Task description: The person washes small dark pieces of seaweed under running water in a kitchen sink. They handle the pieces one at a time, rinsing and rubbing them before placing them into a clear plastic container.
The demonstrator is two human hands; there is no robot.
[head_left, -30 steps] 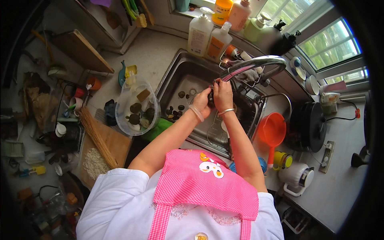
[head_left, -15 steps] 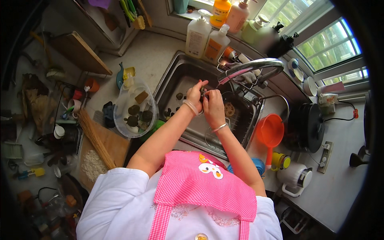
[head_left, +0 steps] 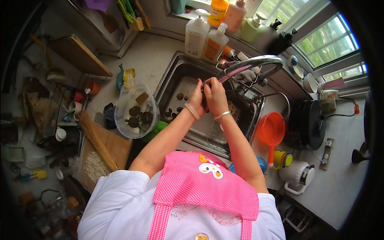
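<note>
The left hand and right hand are wrapped around a small dark object — mostly hidden between them — over the steel sink near the faucet, with dark lumps on the sink's floor and a clear tub standing to the left.

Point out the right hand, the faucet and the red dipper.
Right hand (head_left: 216, 99), head view, back of the hand.
Faucet (head_left: 256, 61), head view, curved spout.
Red dipper (head_left: 271, 128), head view, bowl.
</note>
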